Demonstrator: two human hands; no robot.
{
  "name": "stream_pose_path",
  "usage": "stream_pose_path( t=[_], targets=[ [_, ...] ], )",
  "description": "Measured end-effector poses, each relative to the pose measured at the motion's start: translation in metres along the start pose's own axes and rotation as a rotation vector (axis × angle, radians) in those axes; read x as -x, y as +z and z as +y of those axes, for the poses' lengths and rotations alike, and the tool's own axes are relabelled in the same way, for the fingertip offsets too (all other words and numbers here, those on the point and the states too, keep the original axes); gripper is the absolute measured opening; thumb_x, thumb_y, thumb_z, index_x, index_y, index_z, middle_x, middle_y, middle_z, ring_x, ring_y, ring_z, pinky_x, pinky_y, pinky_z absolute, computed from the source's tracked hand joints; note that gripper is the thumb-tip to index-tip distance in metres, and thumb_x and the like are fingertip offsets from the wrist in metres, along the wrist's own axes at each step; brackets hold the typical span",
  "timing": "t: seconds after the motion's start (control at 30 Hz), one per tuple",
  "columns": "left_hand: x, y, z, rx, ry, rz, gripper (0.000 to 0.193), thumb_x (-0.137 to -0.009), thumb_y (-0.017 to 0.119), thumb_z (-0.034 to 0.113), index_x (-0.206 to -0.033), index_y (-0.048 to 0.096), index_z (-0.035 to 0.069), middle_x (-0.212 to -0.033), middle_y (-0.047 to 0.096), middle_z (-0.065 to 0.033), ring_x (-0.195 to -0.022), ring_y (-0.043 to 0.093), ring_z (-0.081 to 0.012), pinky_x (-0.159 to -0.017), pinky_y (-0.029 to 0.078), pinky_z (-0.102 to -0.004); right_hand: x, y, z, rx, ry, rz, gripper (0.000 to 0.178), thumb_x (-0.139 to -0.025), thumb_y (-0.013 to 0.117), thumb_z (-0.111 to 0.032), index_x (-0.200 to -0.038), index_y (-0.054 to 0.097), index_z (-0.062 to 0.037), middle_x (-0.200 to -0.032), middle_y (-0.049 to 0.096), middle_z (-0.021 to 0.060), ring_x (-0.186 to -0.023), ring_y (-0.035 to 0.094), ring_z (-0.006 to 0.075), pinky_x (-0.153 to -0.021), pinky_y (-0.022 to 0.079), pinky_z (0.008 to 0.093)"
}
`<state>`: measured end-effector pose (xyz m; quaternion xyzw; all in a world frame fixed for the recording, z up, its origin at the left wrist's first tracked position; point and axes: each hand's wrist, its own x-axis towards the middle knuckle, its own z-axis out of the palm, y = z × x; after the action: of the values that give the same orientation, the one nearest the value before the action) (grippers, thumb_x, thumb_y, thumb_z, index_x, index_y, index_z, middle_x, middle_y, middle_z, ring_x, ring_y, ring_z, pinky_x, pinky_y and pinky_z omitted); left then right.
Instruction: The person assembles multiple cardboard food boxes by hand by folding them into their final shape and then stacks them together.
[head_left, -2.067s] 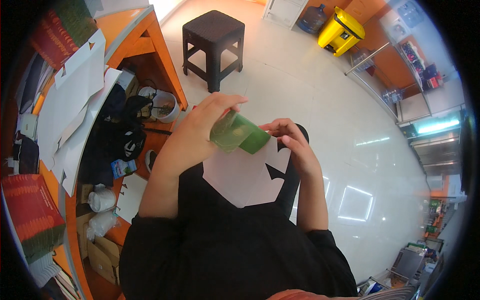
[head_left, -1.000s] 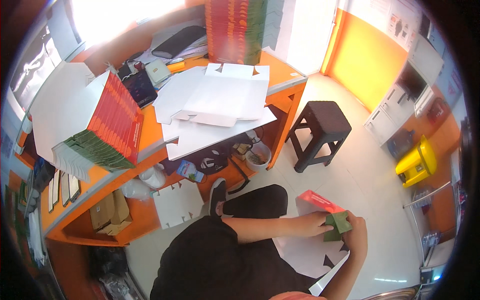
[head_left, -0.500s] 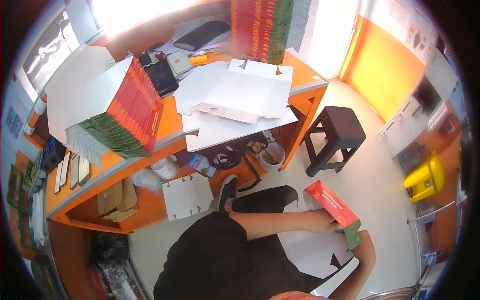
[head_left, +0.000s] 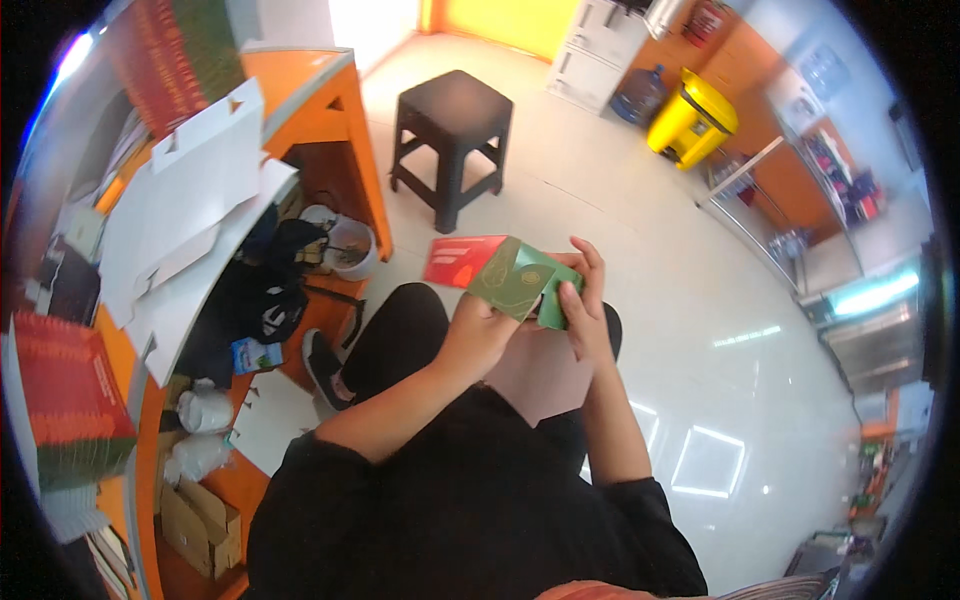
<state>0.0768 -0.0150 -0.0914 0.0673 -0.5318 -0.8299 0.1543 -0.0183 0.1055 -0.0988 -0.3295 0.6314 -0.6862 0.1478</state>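
Above my lap is a red and green printed cardboard box (head_left: pixel 515 278), partly folded, with its red part to the left and its green end to the right. My left hand (head_left: pixel 478 338) holds it from below, the fingers mostly hidden behind the card. My right hand (head_left: pixel 592 305) grips the green end flap, thumb in front and some fingers raised behind it. Under the box a pale cardboard panel (head_left: pixel 540 375) hangs down between my knees; whether it belongs to the box I cannot tell.
On the orange table (head_left: pixel 310 68) at left lie white cardboard blanks (head_left: pixel 195 190) and stacks of red and green printed card (head_left: pixel 70 385). A black stool (head_left: pixel 455 110) stands ahead, a yellow bin (head_left: pixel 692 118) beyond it. A bucket (head_left: pixel 350 245) and a carton (head_left: pixel 198 525) sit under the table.
My view has swung to the right. The box has turned so its green end faces right, and my right hand now grips that end from the side.
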Motion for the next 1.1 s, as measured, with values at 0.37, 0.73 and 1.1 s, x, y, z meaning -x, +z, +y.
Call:
stream_pose_path(
  t=[0.37, 0.73, 1.1],
  targets=[
    [-0.010, -0.015, 0.001, 0.327, -0.098, 0.019, 0.029, -0.091, 0.052, 0.010, -0.118, 0.046, 0.002, -0.111, 0.055, -0.0098, -0.098, 0.059, -0.0203, -0.079, 0.054, -0.0358, -0.002, -0.023, -0.041, 0.584, -0.303, -0.298, 0.032, -0.067, 0.074, -0.011, -0.097, 0.064, -0.0102, -0.123, 0.046, 0.0102, -0.115, 0.046, 0.0278, -0.095, 0.040, 0.0404],
    [-0.013, -0.015, 0.010, 0.254, -0.017, -0.023, 0.030, -0.091, 0.053, 0.013, -0.118, 0.046, 0.001, -0.110, 0.054, -0.0083, -0.099, 0.058, -0.0201, -0.083, 0.054, -0.0351, -0.012, -0.031, -0.060, 0.607, -0.305, -0.401, 0.038, -0.063, 0.078, -0.012, -0.099, 0.066, -0.0066, -0.126, 0.047, 0.0132, -0.119, 0.047, 0.0305, -0.096, 0.044, 0.0428],
    [-0.010, -0.009, -0.007, -0.032, 0.046, -0.008, 0.026, -0.094, 0.050, 0.015, -0.115, 0.049, 0.000, -0.106, 0.056, -0.0067, -0.095, 0.057, -0.0136, -0.080, 0.051, -0.0284, 0.010, -0.012, -0.006, 0.635, -0.487, -0.013, 0.031, -0.054, 0.081, -0.015, -0.081, 0.066, -0.0097, -0.113, 0.055, 0.0095, -0.112, 0.050, 0.0327, -0.092, 0.044, 0.0422]
  ],
)
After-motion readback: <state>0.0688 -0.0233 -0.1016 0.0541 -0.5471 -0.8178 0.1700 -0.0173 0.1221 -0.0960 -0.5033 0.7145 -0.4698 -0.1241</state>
